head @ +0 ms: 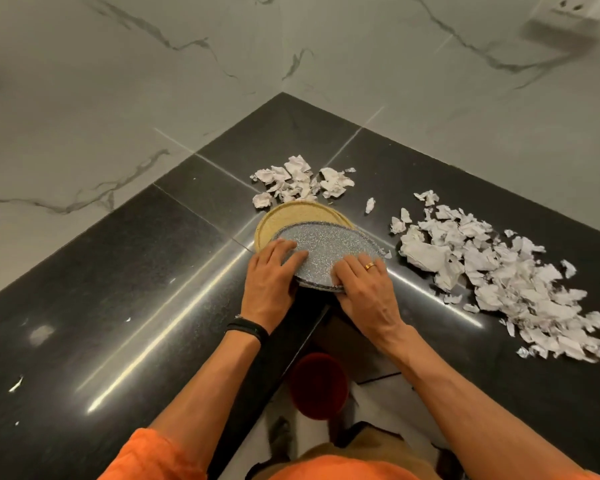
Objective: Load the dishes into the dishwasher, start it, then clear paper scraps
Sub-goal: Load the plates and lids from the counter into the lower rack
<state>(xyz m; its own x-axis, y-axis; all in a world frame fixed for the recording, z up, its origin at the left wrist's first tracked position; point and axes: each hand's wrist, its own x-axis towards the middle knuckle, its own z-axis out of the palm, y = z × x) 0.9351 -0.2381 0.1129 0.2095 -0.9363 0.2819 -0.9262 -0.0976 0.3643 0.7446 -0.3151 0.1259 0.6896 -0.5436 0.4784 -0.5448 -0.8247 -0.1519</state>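
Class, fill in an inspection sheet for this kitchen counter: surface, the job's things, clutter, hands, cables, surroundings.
Surface: black stone counter, shiny, a few white flecks at the left.
Job's things: grey plate lying on yellow plate; small scrap pile behind them, large scrap pile to the right.
Clutter: nothing seen.
Hands: left hand lays its fingers on the grey plate, thumb hidden; right hand curls its fingers over the plate's near rim.
Cables: nothing seen.
Surroundings: marble wall; blurred socket; red tub on the floor below.
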